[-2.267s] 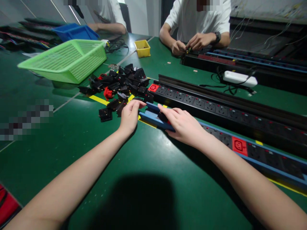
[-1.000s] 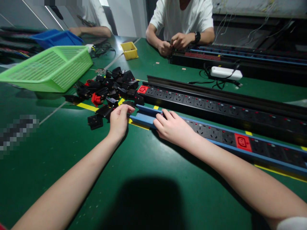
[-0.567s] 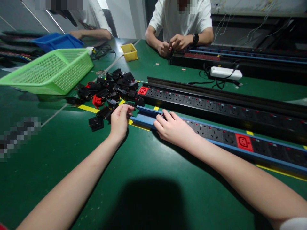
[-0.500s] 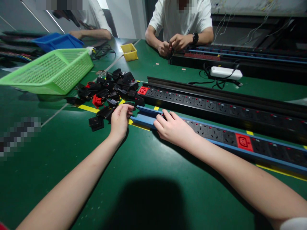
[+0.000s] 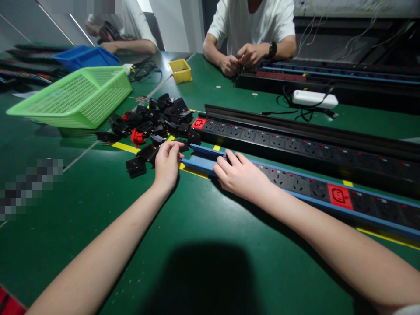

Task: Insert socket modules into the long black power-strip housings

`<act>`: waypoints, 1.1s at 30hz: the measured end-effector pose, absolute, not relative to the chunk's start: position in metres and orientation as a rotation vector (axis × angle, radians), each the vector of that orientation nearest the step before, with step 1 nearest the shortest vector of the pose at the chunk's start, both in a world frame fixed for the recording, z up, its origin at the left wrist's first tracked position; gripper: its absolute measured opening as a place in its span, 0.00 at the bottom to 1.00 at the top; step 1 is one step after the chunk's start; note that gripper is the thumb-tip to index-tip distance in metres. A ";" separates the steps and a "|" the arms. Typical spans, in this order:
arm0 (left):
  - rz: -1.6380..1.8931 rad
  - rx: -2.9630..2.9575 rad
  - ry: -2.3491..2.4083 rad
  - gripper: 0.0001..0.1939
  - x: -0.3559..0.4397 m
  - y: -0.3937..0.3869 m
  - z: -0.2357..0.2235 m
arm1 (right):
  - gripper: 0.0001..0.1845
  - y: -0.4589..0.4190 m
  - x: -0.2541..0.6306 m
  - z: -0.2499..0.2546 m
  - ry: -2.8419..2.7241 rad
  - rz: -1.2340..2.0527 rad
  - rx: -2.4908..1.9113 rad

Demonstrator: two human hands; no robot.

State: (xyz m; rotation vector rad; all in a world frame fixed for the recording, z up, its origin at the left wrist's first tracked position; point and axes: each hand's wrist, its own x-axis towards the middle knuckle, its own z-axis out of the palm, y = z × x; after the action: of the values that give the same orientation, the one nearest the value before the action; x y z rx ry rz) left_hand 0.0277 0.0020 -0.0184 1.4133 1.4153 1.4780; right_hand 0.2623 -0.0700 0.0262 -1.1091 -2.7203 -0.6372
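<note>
Head view: one blue channel rail (image 5: 200, 163) on worktop (image 5: 210, 232), one red socket (image 5: 340, 197) visible in its row. Right hand (image 5: 244, 177) curled over rail; left hand (image 5: 167, 164), fingers bent, beside its end; cannot tell whether either grip holds anything. Behind: one black socket strip (image 5: 306, 148), one green basket (image 5: 105, 98).

Grn mesh basket (image 5: 106, 97), blue bin behind (image 5: 83, 60), sm. yellow box (image 5: 183, 77), wht plastic block (image 5: 313, 99)
</note>
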 end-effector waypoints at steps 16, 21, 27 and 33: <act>1.422 1.427 1.500 0.18 0.027 0.001 -0.021 | 0.12 -0.070 0.262 0.027 -2.723 -0.652 -1.110; 1.418 1.461 1.488 0.16 0.027 -0.001 -0.017 | 0.12 -0.070 0.262 0.026 -2.712 -0.653 -1.106; 1.405 1.495 1.515 0.13 0.029 -0.003 -0.014 | 0.13 -0.071 0.262 0.026 -2.714 -0.644 -1.112; 1.408 1.549 1.587 0.14 0.031 -0.005 -0.012 | 0.12 -0.070 0.262 0.027 -2.723 -0.635 -1.110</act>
State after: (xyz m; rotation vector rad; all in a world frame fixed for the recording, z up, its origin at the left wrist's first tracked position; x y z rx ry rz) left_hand 0.0307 -0.0047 -0.0118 1.5487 1.5867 1.4079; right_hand 0.2622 -0.0705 0.0267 -1.1098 -2.7234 -0.6354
